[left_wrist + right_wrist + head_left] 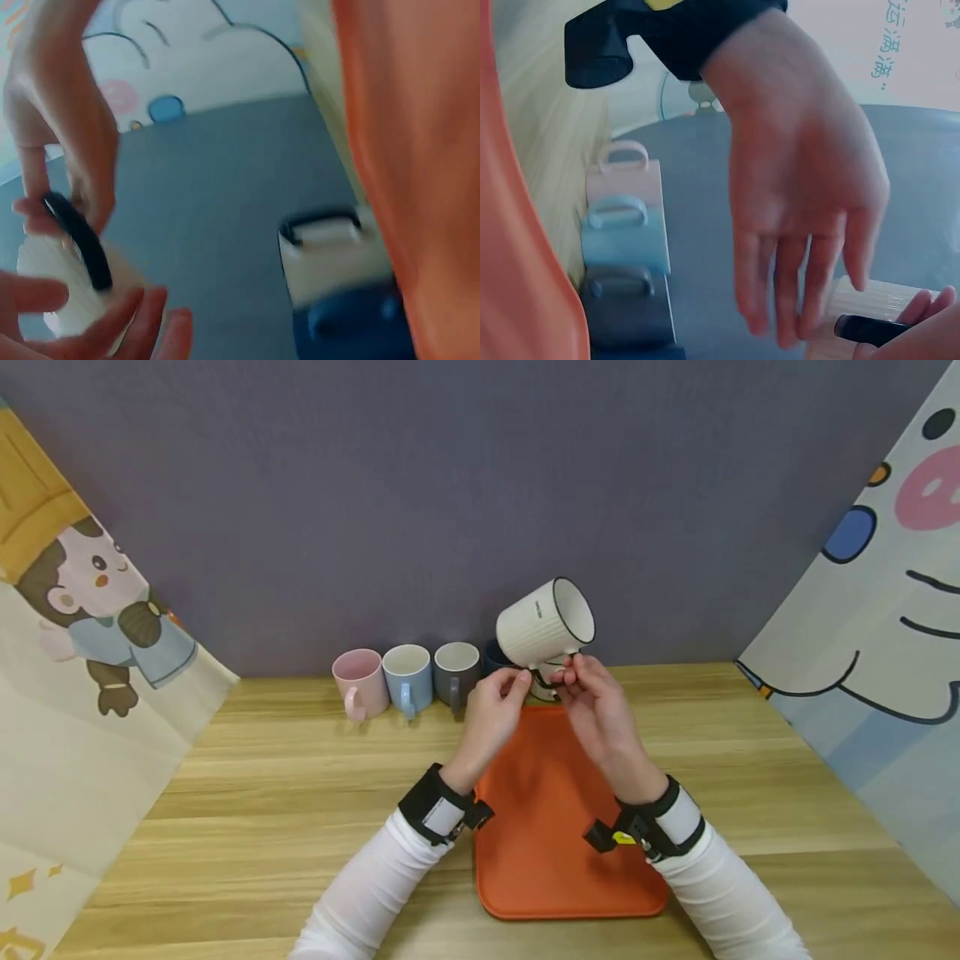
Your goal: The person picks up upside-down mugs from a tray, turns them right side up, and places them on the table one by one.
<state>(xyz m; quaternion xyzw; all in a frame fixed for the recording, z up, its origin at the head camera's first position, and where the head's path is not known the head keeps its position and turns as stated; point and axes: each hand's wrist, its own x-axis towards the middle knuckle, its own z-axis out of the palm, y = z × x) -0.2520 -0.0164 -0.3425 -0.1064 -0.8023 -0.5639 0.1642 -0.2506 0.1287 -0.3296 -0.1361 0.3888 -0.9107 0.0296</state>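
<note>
A white ribbed mug point(528, 627) with a dark rim and black handle is tilted in the air, mouth toward the upper right. My right hand point(603, 710) grips the handle near its rim end; in the left wrist view its fingers wrap the black handle point(81, 244). My left hand point(491, 718) is at the handle's lower end. Its fingers look straight in the right wrist view, where the left hand point(799, 172) reaches down toward the mug. Thumb and fingers stand apart in the left wrist view. Whether they touch the mug is unclear.
Along the back wall stand a pink mug point(362, 677), a light blue mug point(408, 672), a dark grey mug point(459, 672), a navy mug point(495, 656) and another white mug point(337, 266), partly hidden. An orange tray point(562, 860) lies on the wooden table point(300, 827) beneath the hands.
</note>
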